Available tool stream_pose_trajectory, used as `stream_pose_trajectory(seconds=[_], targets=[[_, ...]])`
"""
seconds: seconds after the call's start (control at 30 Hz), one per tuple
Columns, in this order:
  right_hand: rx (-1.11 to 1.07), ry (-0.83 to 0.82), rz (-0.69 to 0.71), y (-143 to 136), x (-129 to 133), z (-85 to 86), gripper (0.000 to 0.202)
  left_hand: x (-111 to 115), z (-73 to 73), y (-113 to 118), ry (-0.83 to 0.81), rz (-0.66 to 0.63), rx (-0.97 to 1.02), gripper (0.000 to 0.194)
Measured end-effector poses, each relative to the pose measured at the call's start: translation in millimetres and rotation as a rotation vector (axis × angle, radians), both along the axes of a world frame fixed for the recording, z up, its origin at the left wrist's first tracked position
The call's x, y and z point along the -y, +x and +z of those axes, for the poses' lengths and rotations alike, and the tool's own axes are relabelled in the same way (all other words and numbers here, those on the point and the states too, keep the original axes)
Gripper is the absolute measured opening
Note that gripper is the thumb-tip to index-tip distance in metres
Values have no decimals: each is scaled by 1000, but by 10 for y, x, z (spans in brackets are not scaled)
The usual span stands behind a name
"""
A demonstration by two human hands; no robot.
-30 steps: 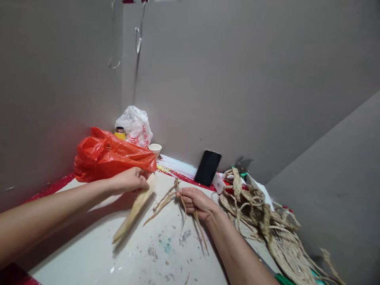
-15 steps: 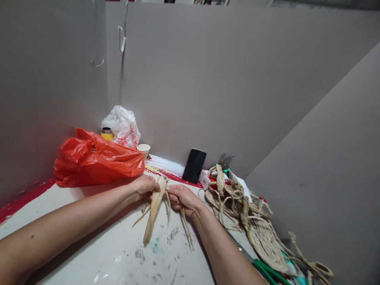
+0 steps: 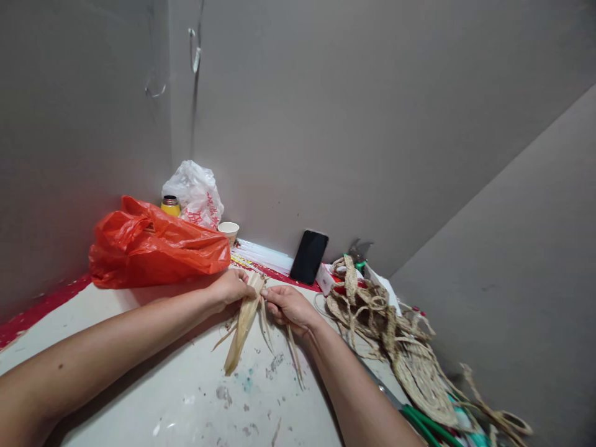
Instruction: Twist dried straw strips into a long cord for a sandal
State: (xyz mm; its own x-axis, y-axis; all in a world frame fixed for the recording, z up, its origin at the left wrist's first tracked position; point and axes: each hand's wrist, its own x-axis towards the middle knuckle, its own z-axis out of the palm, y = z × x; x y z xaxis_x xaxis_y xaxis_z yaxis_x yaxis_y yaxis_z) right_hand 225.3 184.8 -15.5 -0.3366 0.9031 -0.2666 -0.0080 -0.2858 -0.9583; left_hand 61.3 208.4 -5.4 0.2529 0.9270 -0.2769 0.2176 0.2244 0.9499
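Note:
A broad, pale yellow dried husk strip [image 3: 241,335] hangs down over the table from my left hand [image 3: 233,288], which pinches its upper end between thumb and fingers. Close beside it, my right hand [image 3: 286,305] is closed, thumb and forefinger pinching a narrow husk strip [image 3: 266,326] near the top of the broad one. Another thin strip [image 3: 295,357] trails below my right palm; whether that hand grips it is hidden. A short, thin piece pokes out to the left under my left hand.
An orange-red plastic bag [image 3: 158,251] lies left, before a yellow bottle [image 3: 170,205], white bag [image 3: 195,189] and paper cup [image 3: 228,231]. A black phone [image 3: 309,256] leans on the wall. Braided straw soles and cords [image 3: 419,372] and green-handled shears [image 3: 426,425] lie right.
The view has shifted slightly, so everything sits a little differently in frame. Both hands keep their pinch at the top of the husk, with only small finger movement.

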Motion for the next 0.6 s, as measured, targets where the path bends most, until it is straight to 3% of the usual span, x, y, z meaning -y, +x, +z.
stream_pose_trajectory(seconds=[0.27, 0.6], targets=[[101, 43, -50, -27, -6, -27, 36, 56, 67, 49, 23, -24, -101, 28], [36, 24, -112, -96, 12, -24, 28, 78, 91, 50, -41, -51, 106, 29]])
